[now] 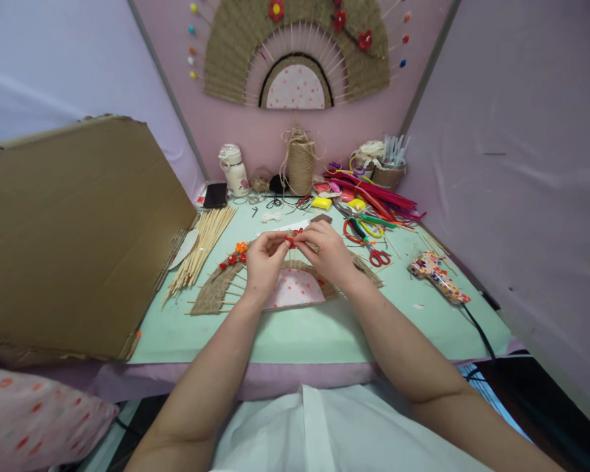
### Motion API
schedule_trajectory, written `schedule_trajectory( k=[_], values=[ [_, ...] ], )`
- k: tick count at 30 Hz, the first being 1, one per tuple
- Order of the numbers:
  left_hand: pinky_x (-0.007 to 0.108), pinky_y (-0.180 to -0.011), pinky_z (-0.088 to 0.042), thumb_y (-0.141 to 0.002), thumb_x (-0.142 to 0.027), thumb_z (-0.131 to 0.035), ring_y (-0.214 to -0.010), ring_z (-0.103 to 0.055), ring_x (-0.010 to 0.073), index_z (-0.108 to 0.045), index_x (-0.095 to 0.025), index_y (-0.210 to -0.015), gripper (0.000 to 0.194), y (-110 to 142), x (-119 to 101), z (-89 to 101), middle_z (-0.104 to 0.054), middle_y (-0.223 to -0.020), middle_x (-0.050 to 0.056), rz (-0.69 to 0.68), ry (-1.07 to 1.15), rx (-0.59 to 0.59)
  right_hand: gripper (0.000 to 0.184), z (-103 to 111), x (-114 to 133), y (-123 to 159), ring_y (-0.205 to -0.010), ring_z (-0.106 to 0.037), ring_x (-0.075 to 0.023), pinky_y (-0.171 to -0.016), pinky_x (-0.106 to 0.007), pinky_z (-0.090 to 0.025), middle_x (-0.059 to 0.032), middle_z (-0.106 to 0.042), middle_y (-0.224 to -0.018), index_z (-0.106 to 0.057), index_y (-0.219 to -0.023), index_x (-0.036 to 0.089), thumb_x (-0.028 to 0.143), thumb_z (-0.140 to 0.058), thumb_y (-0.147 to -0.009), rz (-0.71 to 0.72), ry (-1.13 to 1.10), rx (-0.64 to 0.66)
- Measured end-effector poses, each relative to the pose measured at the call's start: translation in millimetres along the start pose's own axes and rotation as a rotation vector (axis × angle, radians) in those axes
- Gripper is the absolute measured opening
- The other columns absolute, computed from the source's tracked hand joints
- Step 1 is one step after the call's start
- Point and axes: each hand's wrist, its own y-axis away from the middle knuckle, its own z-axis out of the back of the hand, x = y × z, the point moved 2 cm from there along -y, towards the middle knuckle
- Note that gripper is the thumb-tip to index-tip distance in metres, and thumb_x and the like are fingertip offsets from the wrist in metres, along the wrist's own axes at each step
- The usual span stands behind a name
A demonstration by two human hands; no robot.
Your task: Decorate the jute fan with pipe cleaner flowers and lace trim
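Both my hands meet over a woven fan [209,295] of twine and thin sticks that lies on the table. My left hand [264,262] and my right hand [328,252] are closed in a pinch, fingertips almost touching. Between them is a small red piece [290,242], perhaps a bit of red pipe cleaner; its shape is mostly hidden by the fingers. On the fan's left part sit an orange flower [240,247] and red flowers [232,259]. A dotted pink half-circle [297,287] forms its lower middle. My hands cover the fan's top.
A bundle of sticks [201,246] and a big cardboard sheet [78,236] are on the left. Behind stand a bottle [235,174] and a twine spool [301,167]. Pipe cleaners [373,193], red-handled scissors [377,256] and a corded glue gun [440,276] lie right.
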Motion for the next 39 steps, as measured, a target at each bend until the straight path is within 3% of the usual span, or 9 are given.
schedule_trajectory(
  k=[7, 16, 22, 27, 32, 35, 39],
  values=[
    [0.030, -0.081, -0.051, -0.069, -0.024, -0.072, -0.081, -0.065, 0.0137, -0.061, -0.018, -0.086, 0.022, -3, 11, -0.5, -0.069, -0.083, 0.002, -0.006, 0.101, -0.061, 0.009, -14, 1, 4, -0.067, -0.052, -0.0136, -0.066, -0.028, -0.042, -0.0014, -0.062, -0.073, -0.065, -0.074, 0.018, 0.023, -0.060, -0.080, -0.326, -0.228, -0.153],
    [0.026, -0.082, -0.049, -0.068, -0.021, -0.072, -0.082, -0.063, 0.0107, -0.056, -0.019, -0.087, 0.025, 0, 17, -7.1, -0.065, -0.084, 0.000, 0.005, 0.246, -0.120, 0.010, -15, 8, 4, -0.062, -0.049, -0.0124, -0.062, -0.026, -0.041, -0.0007, -0.062, -0.069, -0.065, -0.068, 0.018, 0.024, -0.060, -0.075, -0.416, -0.253, -0.226],
    [0.028, -0.083, -0.049, -0.067, -0.022, -0.071, -0.079, -0.063, 0.0110, -0.051, -0.020, -0.084, 0.027, 0, 17, -9.0, -0.064, -0.081, -0.001, 0.006, 0.225, -0.129, 0.016, -23, 0, 5, -0.057, -0.049, -0.0113, -0.057, -0.025, -0.039, 0.0006, -0.061, -0.063, -0.065, -0.070, 0.015, 0.029, -0.059, -0.074, -0.648, -0.502, -0.115],
    [0.028, -0.084, -0.048, -0.066, -0.022, -0.073, -0.080, -0.063, 0.0105, -0.049, -0.020, -0.081, 0.028, -1, 14, -5.9, -0.065, -0.081, -0.002, 0.032, 0.263, -0.083, 0.014, -20, -4, 1, -0.058, -0.047, -0.0102, -0.058, -0.024, -0.037, 0.0024, -0.058, -0.062, -0.062, -0.069, 0.015, 0.028, -0.060, -0.072, -0.587, -0.525, -0.092],
    [0.021, -0.078, -0.048, -0.061, -0.017, -0.079, -0.077, -0.063, 0.0071, -0.052, -0.019, -0.082, 0.034, -4, 15, -2.3, -0.065, -0.081, -0.003, 0.250, 0.474, 0.064, 0.018, -10, -2, -2, -0.066, -0.052, -0.0108, -0.066, -0.024, -0.040, 0.0011, -0.062, -0.069, -0.064, -0.075, 0.014, 0.031, -0.061, -0.072, -0.606, -0.698, 0.089],
    [0.017, -0.071, -0.049, -0.057, -0.011, -0.081, -0.071, -0.062, 0.0061, -0.054, -0.017, -0.080, 0.036, -5, 17, -1.9, -0.066, -0.079, -0.002, 0.385, 0.589, 0.078, 0.016, -4, -1, -2, -0.067, -0.052, -0.0104, -0.068, -0.024, -0.040, 0.0013, -0.062, -0.071, -0.064, -0.074, 0.014, 0.030, -0.060, -0.073, -0.599, -0.720, 0.130],
    [0.016, -0.069, -0.049, -0.058, -0.006, -0.080, -0.069, -0.062, 0.0061, -0.056, -0.016, -0.079, 0.033, -4, 19, -4.5, -0.066, -0.076, -0.001, 0.464, 0.654, 0.084, 0.017, -3, -7, -2, -0.065, -0.052, -0.0105, -0.067, -0.025, -0.040, 0.0017, -0.062, -0.068, -0.064, -0.072, 0.014, 0.031, -0.061, -0.073, -0.588, -0.675, 0.152]
  ],
)
